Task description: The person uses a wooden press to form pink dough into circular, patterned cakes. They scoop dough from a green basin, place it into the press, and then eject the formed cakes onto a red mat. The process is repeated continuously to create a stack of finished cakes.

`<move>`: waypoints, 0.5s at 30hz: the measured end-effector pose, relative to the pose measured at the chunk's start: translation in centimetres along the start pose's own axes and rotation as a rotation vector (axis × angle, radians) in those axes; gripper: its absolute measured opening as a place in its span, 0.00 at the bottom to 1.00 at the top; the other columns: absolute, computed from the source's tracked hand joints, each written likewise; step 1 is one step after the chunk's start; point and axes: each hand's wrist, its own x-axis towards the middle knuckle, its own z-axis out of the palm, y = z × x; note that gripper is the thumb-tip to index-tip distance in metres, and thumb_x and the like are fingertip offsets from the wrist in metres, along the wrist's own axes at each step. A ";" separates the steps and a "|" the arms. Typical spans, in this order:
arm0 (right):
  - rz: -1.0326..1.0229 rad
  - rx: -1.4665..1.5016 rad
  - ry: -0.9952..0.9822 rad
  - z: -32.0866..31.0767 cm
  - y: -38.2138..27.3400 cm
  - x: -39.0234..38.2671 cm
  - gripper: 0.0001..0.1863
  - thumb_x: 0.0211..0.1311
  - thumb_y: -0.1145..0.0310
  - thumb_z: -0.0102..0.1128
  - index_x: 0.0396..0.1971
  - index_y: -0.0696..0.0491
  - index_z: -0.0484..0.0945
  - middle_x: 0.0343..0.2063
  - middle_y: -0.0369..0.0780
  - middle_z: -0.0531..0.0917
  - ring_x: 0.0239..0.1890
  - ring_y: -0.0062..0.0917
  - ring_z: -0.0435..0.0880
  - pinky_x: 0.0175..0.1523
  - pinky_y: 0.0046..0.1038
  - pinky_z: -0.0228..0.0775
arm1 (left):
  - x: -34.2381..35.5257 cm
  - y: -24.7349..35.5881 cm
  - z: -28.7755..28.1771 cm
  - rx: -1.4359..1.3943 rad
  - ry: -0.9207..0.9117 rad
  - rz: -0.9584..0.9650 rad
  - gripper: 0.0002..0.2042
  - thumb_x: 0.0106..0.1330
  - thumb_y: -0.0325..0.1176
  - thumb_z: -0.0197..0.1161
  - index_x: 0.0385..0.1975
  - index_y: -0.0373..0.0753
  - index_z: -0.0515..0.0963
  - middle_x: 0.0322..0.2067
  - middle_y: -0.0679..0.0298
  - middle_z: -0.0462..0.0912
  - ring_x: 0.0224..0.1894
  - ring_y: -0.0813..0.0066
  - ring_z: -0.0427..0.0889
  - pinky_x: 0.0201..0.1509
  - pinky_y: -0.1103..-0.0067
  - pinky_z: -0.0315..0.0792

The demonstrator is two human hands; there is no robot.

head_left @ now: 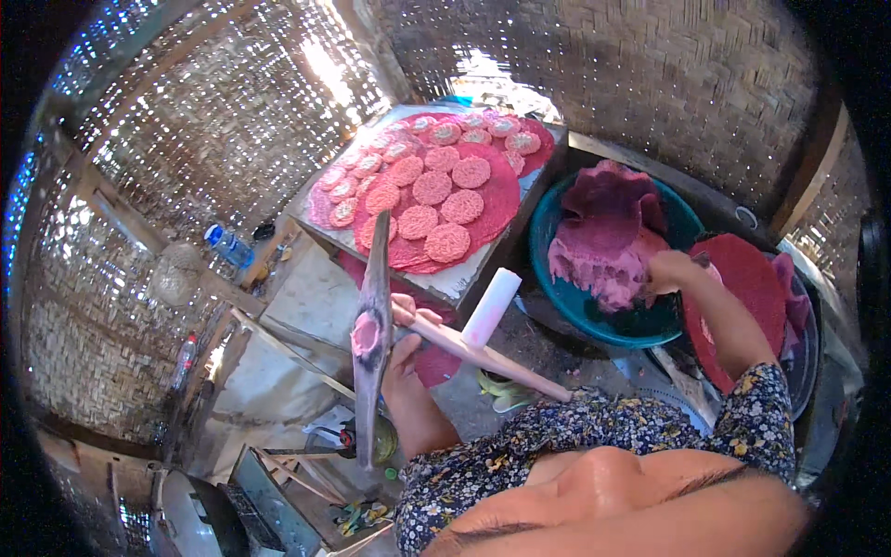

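My left hand [406, 353] is closed round a pale wooden rod at the middle of a wooden tool. The tool's long, dark, tapering bar [369, 362] has a round hollow with pink stuff in it, and its pale rod [492, 357] slants to the lower right. Beside that rod is a white tube [492, 304] with pink stains. On the right, my right hand [673, 273] reaches over the rim of a teal basin [548, 302], its fingers curled at a lumpy pink mass [601, 269]; what they hold is hidden. A dark magenta cloth [613, 209] lies over the mass.
Several round pink grainy cakes [432, 187] lie on red round mats [497, 200] upon a pale raised slab [455, 277]. Another red round mat [742, 278] leans by the basin. Woven bamboo walls [594, 65] enclose the space. A blue bottle [228, 246] and metal pan [190, 515] are left.
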 end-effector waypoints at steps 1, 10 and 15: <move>-0.039 0.074 -0.007 -1.1 1.0 -0.5 0.17 0.43 0.56 0.64 0.31 0.52 0.81 0.28 0.44 0.81 0.30 0.36 0.80 0.35 0.35 0.71 | -0.1 0.1 -0.7 0.034 -0.037 -0.033 0.16 0.40 0.22 0.68 0.31 0.33 0.73 0.30 0.60 0.71 0.32 0.66 0.76 0.32 0.71 0.76; -0.396 0.728 -0.007 -13.5 1.3 -12.8 0.19 0.54 0.62 0.59 0.41 0.59 0.76 0.28 0.36 0.82 0.28 0.13 0.73 0.34 0.21 0.67 | 2.3 -5.2 4.1 0.792 -0.344 -0.327 0.14 0.48 0.29 0.64 0.35 0.37 0.73 0.30 0.64 0.78 0.30 0.78 0.76 0.35 0.80 0.72; -0.462 0.615 0.043 -14.5 0.8 -16.6 0.19 0.51 0.61 0.60 0.41 0.57 0.77 0.30 0.40 0.83 0.30 0.23 0.79 0.37 0.26 0.69 | 3.0 -6.9 13.6 0.923 -0.694 -0.098 0.25 0.40 0.43 0.69 0.39 0.37 0.75 0.37 0.50 0.77 0.41 0.56 0.77 0.46 0.70 0.69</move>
